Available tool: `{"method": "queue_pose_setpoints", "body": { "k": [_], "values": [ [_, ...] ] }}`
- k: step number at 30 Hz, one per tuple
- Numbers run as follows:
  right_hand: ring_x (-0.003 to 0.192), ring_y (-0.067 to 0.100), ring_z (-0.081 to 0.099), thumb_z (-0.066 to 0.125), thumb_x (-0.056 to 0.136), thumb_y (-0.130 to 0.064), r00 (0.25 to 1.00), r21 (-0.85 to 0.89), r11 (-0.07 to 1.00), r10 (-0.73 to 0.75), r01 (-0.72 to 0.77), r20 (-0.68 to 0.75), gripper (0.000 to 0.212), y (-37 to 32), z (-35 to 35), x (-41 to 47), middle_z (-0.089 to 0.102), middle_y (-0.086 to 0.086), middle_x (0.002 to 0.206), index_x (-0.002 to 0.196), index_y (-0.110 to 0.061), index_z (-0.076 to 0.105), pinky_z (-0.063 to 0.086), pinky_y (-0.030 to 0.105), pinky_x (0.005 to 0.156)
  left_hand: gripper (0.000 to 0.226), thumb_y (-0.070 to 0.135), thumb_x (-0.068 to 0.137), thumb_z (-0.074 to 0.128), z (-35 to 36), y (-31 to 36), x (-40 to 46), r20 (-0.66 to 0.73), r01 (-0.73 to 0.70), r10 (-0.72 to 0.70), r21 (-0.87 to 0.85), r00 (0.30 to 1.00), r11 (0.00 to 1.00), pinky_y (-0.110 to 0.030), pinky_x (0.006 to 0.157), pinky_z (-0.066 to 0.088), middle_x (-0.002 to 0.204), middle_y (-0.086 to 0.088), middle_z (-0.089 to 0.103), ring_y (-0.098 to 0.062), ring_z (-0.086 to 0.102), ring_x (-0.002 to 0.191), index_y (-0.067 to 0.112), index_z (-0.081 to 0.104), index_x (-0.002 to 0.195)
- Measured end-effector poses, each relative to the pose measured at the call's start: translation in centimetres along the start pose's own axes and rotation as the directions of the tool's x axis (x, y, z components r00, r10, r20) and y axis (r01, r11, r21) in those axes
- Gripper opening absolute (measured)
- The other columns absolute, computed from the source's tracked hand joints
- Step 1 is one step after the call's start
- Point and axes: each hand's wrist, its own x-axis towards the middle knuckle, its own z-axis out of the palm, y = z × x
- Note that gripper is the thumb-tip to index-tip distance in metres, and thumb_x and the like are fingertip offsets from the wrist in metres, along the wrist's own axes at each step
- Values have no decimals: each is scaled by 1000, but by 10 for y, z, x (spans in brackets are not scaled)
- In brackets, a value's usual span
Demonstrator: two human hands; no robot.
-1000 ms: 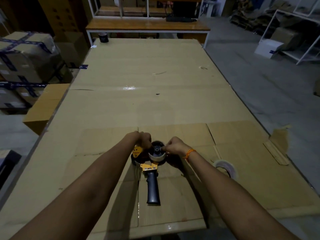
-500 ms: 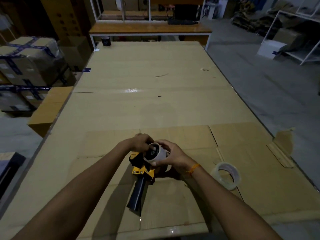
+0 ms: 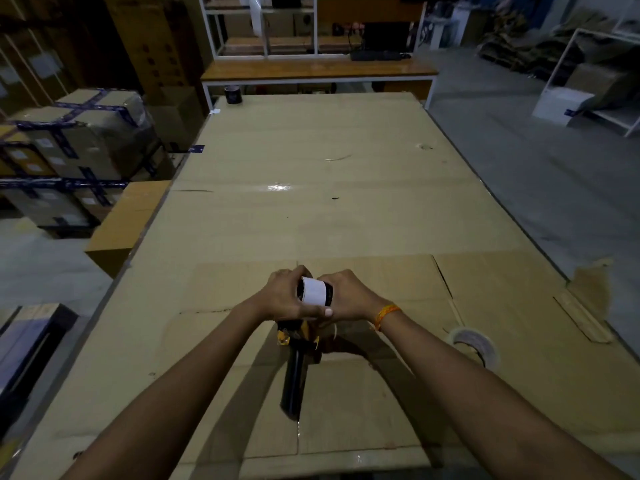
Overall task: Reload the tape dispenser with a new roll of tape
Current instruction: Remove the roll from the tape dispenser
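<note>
The tape dispenser (image 3: 298,362) has a yellow-orange head and a black handle that points toward me, and it is lifted off the cardboard-covered table (image 3: 311,209). A white, nearly bare tape core (image 3: 314,290) sits on its head. My left hand (image 3: 285,296) grips the dispenser head from the left, thumb under the core. My right hand (image 3: 348,296), with an orange wristband, closes on the core from the right. A clear roll of tape (image 3: 474,346) lies on the table to the right of my right forearm.
A dark roll (image 3: 232,94) stands at the table's far left corner. Taped cardboard boxes (image 3: 79,147) are stacked on the left, with a plain box (image 3: 124,223) against the table edge. A wooden bench (image 3: 318,69) stands behind, white shelving (image 3: 588,81) at the right.
Both hands have raised the dispenser head and turned it, so the white core's side now faces me. The handle has swung to point toward me. The clear roll has not moved.
</note>
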Motion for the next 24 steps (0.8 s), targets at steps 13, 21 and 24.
{"method": "queue_pose_setpoints", "body": {
  "k": [13,21,24],
  "values": [
    [76,7,68,95,60,-41,999,-64,998,-29,27,-41,51,6,-17,-5,74,-12,88,103,-20,79,54,22,65,59,56,65,90,2,9,-1,-128,-78,58,-157,990,985,-46,70,59,94,2,66,-18,67,83,28,55,103],
    [82,18,74,90,63,-54,993,-134,989,-72,60,-91,70,10,-17,-13,81,-2,99,123,-21,77,61,35,73,65,57,63,89,4,18,-2,-170,-110,96,-74,981,991,-50,64,56,90,-2,62,-24,63,80,23,49,102],
    [85,21,76,88,65,-58,986,-163,984,-92,70,-136,76,9,-13,-15,83,1,105,131,-22,75,60,32,73,68,61,63,86,6,19,-4,-189,-107,105,-1,976,994,-49,64,53,93,-3,55,-25,56,81,22,47,103]
  ]
}}
